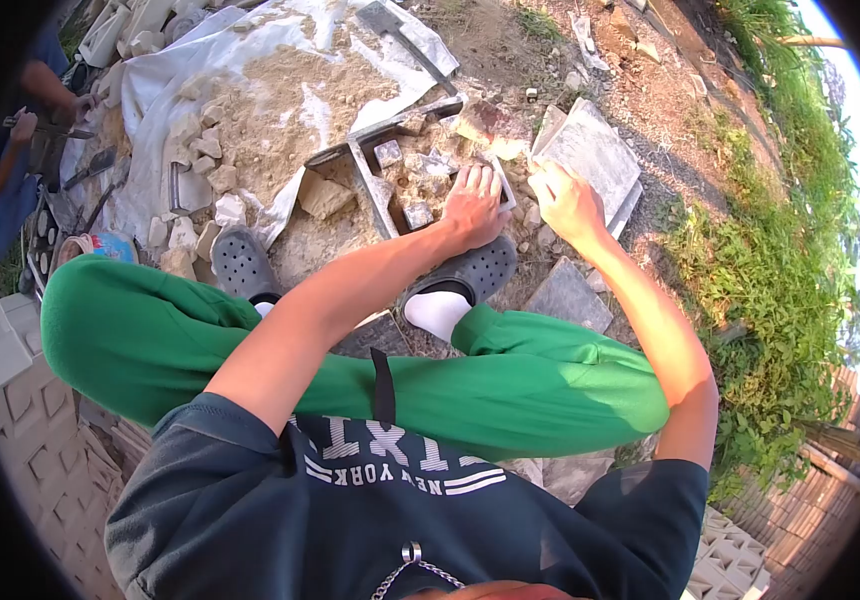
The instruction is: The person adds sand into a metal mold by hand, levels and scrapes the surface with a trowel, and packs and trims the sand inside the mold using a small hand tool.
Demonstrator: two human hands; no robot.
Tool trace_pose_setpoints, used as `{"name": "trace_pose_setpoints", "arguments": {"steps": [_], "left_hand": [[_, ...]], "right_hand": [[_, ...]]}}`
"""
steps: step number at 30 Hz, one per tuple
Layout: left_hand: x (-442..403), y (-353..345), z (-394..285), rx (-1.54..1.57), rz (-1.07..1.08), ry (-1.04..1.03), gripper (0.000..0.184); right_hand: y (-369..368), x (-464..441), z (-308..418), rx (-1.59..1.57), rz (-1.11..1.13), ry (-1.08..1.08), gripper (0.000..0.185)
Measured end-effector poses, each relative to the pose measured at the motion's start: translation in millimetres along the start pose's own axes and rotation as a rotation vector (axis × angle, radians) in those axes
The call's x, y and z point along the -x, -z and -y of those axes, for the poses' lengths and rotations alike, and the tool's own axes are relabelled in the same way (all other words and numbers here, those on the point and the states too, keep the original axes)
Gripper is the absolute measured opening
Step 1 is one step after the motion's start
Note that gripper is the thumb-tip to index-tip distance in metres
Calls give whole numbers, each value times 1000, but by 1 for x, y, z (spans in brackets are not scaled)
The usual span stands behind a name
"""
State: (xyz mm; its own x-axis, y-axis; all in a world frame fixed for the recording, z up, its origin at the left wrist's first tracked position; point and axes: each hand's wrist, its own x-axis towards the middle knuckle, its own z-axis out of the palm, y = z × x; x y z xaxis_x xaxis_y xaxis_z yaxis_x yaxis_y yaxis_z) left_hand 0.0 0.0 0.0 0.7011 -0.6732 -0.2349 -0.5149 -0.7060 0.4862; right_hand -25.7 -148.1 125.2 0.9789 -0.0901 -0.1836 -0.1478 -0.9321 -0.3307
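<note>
When handling the stone pieces [388, 153] inside the box-like frame [370, 187], slightly above and right of the centre of the picture, treat as probably stiff, dense for their size and brittle at the corners. Expect a gritty rather than slippery surface, with loose dust likely to reduce purchase. Take hold on two opposite broad faces, clear of chipped edges; for the frame, take hold of opposite outer walls. Support the thin stacked slabs [590, 150], upper right of centre, from beneath on both sides, as likely to crack if lifted by one corner. Note the left hand [473, 208] over the right-hand part of the frame, palm down, with fingers nearly together and bent onto the contents; cannot tell whether clamped on a piece. Note the right hand [565, 200] just outside the frame, beside the slabs, with thumb and fingertips drawn close together; cannot tell, in the glare, whether closed on anything. Count as follows: one frame; at least two light-faced pieces within, among rubble too jumbled to number; at least two stacked slabs; one dark flat slab [568, 295], right of and below centre; one large chunk [323, 196] just left of the frame; one long-handled tool [380, 17] at the top; two clogs [243, 262] below the frame and to its left; one co-worker [25, 125], upper left, well apart from both working hands.
</note>
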Motion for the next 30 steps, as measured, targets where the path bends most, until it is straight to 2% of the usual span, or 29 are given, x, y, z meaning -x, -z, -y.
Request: {"name": "trace_pose_setpoints", "arguments": {"steps": [2,3,5,7,9,10,11,13,14,16,18,19,20,21,24,28,30], "left_hand": [[9,-14,5,-156,-130,-220,73],[16,-14,21,-169,-132,-213,73],[22,-24,33,-105,-230,-374,72],[30,-12,38,-104,-168,-387,71],[32,0,60,-41,-49,-575,71],[33,6,73,-136,-235,-573,73],[34,13,84,-230,-255,-448,76],[41,27,106,-201,-174,-307,78],[48,28,118,-197,-173,-307,78],[60,31,141,-216,-169,-529,76],[72,39,153,-216,-104,-510,73],[79,46,157,-219,-37,-490,70],[82,49,160,-227,-79,-513,59],[85,52,160,-223,-77,-509,59],[85,54,149,-160,-362,-482,48],[82,43,128,-134,-411,-401,53],[85,38,125,-145,-426,-376,54]], "right_hand": [[1,2,-5,-2,-51,30,34],[-6,-2,2,-12,-57,40,34],[-11,-3,0,-19,-38,14,32],[-10,0,2,-42,-52,44,31],[-11,2,2,-66,-70,70,31],[-13,3,1,-38,-54,48,30],[-15,3,0,-11,-38,26,30],[-21,0,-2,23,-28,28,32],[-22,0,-4,61,-11,30,35],[-16,0,-1,117,23,18,34],[-13,2,-1,169,61,8,34],[-12,3,-3,214,32,61,32],[-11,3,-5,259,1,114,30],[-9,5,-5,260,7,117,30],[-1,11,-5,391,-116,363,23],[3,20,9,403,-90,424,26],[-3,28,24,577,3,487,35]]}}
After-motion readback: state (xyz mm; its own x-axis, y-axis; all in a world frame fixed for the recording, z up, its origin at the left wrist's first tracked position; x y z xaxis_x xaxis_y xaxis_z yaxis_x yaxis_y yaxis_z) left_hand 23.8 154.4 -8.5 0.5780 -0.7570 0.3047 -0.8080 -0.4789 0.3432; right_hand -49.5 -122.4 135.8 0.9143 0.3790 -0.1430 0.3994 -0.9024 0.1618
